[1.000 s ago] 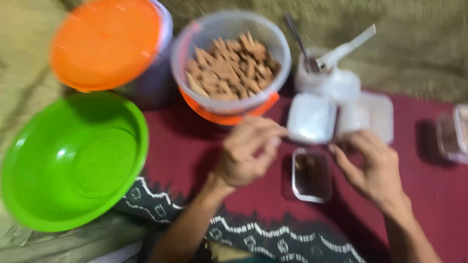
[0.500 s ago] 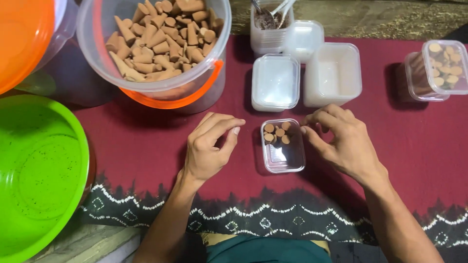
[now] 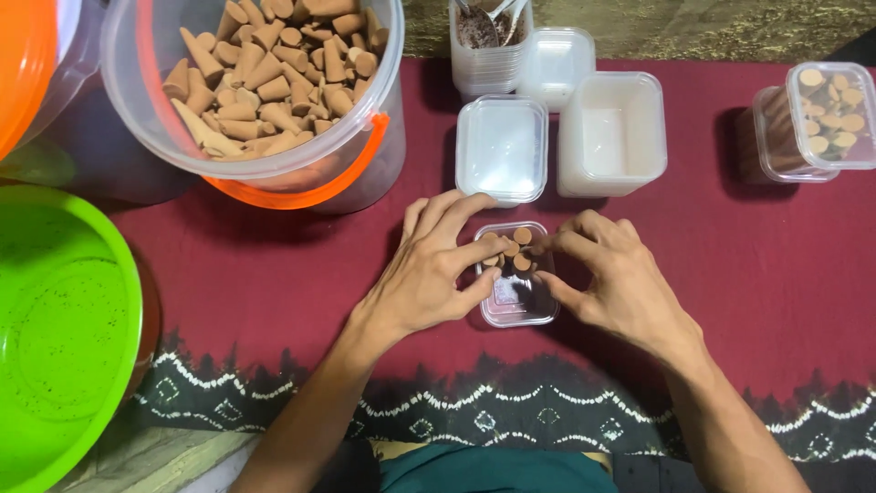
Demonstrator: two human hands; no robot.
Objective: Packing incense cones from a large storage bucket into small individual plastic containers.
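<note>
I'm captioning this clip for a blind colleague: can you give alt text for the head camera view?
Both hands, left hand and right hand, close around a small clear plastic box holding a few upright brown cones, on a dark red cloth. Behind stand a clear bucket of brown cones, lidded white boxes and a green bowl.

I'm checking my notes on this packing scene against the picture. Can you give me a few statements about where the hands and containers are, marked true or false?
1. Both hands are at the small clear box. True: the left hand and right hand flank it, fingers at its rim.
2. The small clear box is full of cones. False: only a few stand at its far end.
3. The bucket holds brown cones. True.
4. The green bowl is heaped with cones. False: it holds none.
5. The filled clear box lies left of the hands. False: it lies far right.
</note>
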